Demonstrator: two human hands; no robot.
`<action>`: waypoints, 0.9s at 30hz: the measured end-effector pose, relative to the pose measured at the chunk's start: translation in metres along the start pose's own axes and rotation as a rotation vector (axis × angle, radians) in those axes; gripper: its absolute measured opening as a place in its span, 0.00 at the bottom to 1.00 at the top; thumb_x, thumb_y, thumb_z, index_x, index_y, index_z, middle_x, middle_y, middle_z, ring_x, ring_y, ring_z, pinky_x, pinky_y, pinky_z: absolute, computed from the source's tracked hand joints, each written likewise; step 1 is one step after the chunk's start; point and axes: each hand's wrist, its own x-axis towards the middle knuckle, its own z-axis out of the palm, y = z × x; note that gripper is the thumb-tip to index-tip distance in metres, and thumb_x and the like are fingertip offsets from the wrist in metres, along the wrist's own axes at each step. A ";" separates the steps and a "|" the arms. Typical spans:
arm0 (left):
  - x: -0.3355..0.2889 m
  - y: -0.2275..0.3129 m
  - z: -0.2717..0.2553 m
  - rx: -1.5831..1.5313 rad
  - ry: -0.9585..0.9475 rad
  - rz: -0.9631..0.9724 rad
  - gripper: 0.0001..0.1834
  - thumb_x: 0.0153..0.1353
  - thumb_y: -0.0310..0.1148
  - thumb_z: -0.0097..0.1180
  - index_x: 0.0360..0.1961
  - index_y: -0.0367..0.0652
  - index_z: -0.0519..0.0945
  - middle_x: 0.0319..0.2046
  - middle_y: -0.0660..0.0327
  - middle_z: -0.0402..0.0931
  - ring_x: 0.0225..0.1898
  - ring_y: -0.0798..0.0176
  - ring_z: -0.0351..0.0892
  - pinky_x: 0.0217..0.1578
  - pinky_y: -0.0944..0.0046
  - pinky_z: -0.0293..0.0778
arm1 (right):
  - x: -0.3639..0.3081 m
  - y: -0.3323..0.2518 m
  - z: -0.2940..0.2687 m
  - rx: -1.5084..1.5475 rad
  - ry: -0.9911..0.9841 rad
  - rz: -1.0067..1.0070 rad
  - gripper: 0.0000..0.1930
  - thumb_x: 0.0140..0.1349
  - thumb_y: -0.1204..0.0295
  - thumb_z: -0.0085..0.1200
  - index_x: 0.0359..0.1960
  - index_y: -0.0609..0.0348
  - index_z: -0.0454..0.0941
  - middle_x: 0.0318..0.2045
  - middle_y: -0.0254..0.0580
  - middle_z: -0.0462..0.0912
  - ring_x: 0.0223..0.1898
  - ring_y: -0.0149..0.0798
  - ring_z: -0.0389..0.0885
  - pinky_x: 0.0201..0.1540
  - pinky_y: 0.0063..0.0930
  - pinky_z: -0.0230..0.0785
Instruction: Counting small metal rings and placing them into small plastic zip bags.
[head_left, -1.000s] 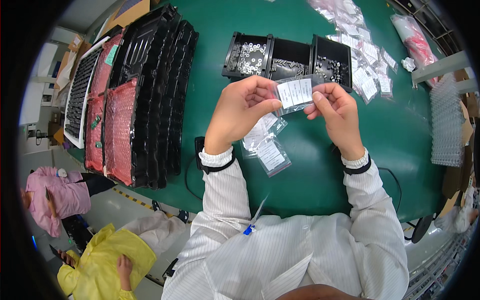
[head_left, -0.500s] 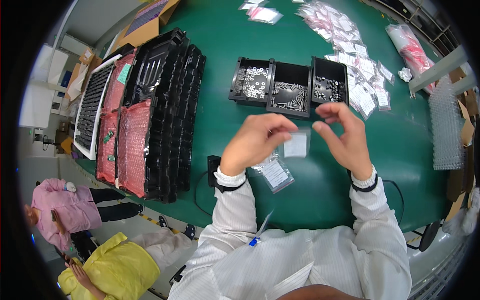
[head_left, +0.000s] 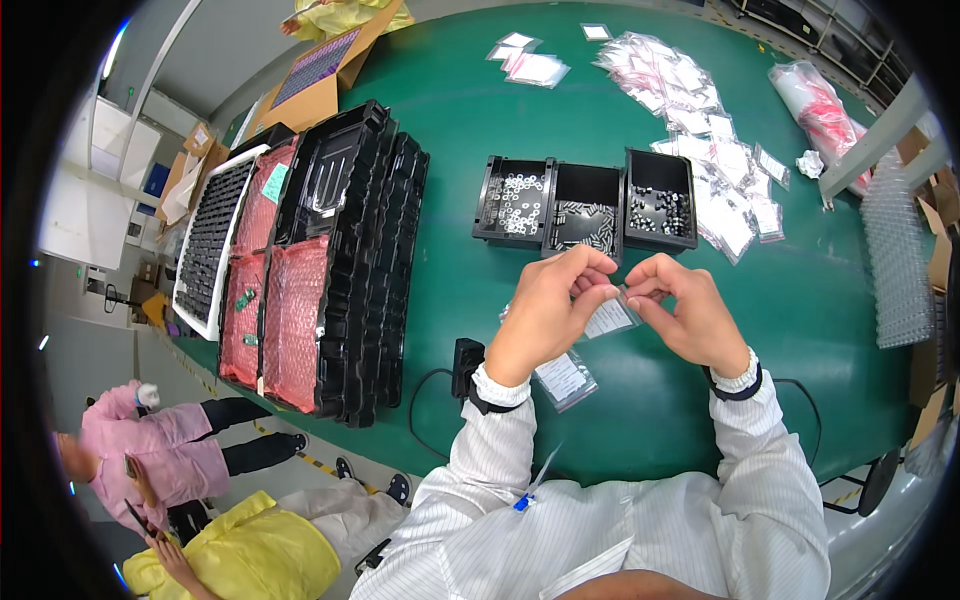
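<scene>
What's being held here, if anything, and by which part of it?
A small clear bag with a white label, held at its far edge by the left hand and right hand.

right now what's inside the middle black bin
Small grey cylindrical pieces lie loose in the near part of the middle black bin; any beneath the top ones are covered.

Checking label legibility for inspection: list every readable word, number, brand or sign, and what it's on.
None legible.
Held bag: printed, too small to read.
Nearer bag: printed, too small to read.
Bag pile: printed, too small to read.
Green tag: print, if any, too small.
</scene>
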 end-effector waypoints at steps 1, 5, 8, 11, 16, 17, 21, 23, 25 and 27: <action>0.001 0.002 -0.002 0.014 0.050 0.023 0.13 0.60 0.24 0.73 0.44 0.35 0.84 0.34 0.58 0.87 0.33 0.65 0.86 0.37 0.65 0.81 | 0.001 0.001 -0.001 -0.003 0.000 -0.003 0.11 0.65 0.80 0.64 0.47 0.66 0.78 0.35 0.47 0.91 0.37 0.40 0.92 0.42 0.30 0.81; -0.006 0.011 -0.015 0.017 0.157 0.050 0.12 0.59 0.25 0.73 0.43 0.34 0.85 0.36 0.56 0.87 0.35 0.64 0.87 0.39 0.65 0.82 | 0.006 0.005 0.002 0.068 0.036 0.028 0.12 0.64 0.80 0.66 0.45 0.66 0.77 0.34 0.45 0.91 0.37 0.34 0.91 0.40 0.27 0.80; -0.011 0.012 -0.017 0.020 0.173 0.135 0.12 0.59 0.25 0.74 0.43 0.35 0.85 0.35 0.56 0.86 0.34 0.63 0.87 0.38 0.64 0.82 | 0.005 0.015 0.002 0.182 0.142 0.006 0.12 0.64 0.80 0.67 0.45 0.65 0.76 0.34 0.41 0.91 0.38 0.29 0.89 0.42 0.25 0.80; -0.013 0.011 -0.010 0.028 0.267 0.161 0.12 0.58 0.27 0.74 0.40 0.35 0.84 0.33 0.56 0.84 0.32 0.62 0.86 0.36 0.63 0.82 | 0.001 0.016 0.002 0.308 0.221 0.039 0.13 0.64 0.82 0.66 0.47 0.63 0.75 0.35 0.40 0.89 0.37 0.27 0.86 0.42 0.21 0.77; -0.009 0.015 0.026 -0.078 0.181 0.168 0.17 0.60 0.36 0.73 0.35 0.34 0.80 0.28 0.52 0.82 0.31 0.57 0.86 0.33 0.60 0.80 | -0.007 0.024 -0.004 0.353 0.304 0.023 0.16 0.64 0.85 0.65 0.50 0.63 0.74 0.36 0.38 0.87 0.39 0.26 0.82 0.47 0.19 0.73; -0.008 0.015 0.035 -0.108 0.211 0.161 0.17 0.61 0.36 0.73 0.35 0.33 0.80 0.28 0.52 0.82 0.31 0.56 0.87 0.34 0.59 0.81 | -0.007 0.025 -0.002 0.340 0.318 0.000 0.17 0.64 0.85 0.65 0.51 0.63 0.74 0.37 0.38 0.87 0.40 0.26 0.82 0.48 0.20 0.73; -0.006 0.019 0.043 -0.243 0.252 0.106 0.17 0.64 0.36 0.70 0.37 0.30 0.79 0.29 0.50 0.84 0.31 0.56 0.88 0.35 0.59 0.83 | -0.005 0.016 0.004 0.384 0.379 -0.041 0.17 0.66 0.83 0.65 0.53 0.65 0.74 0.39 0.38 0.85 0.43 0.29 0.82 0.50 0.22 0.74; -0.006 0.023 0.044 -0.305 0.274 0.077 0.17 0.66 0.36 0.69 0.36 0.28 0.80 0.29 0.49 0.86 0.31 0.58 0.89 0.35 0.61 0.84 | -0.004 0.020 0.003 0.334 0.375 -0.046 0.17 0.66 0.83 0.65 0.53 0.65 0.74 0.40 0.38 0.84 0.43 0.29 0.82 0.50 0.23 0.74; -0.006 0.024 0.046 -0.334 0.295 0.071 0.17 0.66 0.35 0.68 0.35 0.28 0.80 0.28 0.49 0.86 0.30 0.59 0.89 0.35 0.62 0.84 | -0.005 0.023 0.003 0.221 0.403 -0.038 0.15 0.67 0.82 0.65 0.52 0.66 0.75 0.42 0.37 0.82 0.42 0.29 0.79 0.49 0.23 0.73; -0.004 0.023 0.049 -0.362 0.325 0.079 0.16 0.67 0.34 0.67 0.33 0.28 0.81 0.26 0.51 0.85 0.28 0.61 0.88 0.33 0.62 0.83 | -0.006 0.023 0.003 0.161 0.409 -0.063 0.15 0.67 0.81 0.65 0.52 0.65 0.75 0.42 0.37 0.81 0.42 0.28 0.79 0.48 0.22 0.72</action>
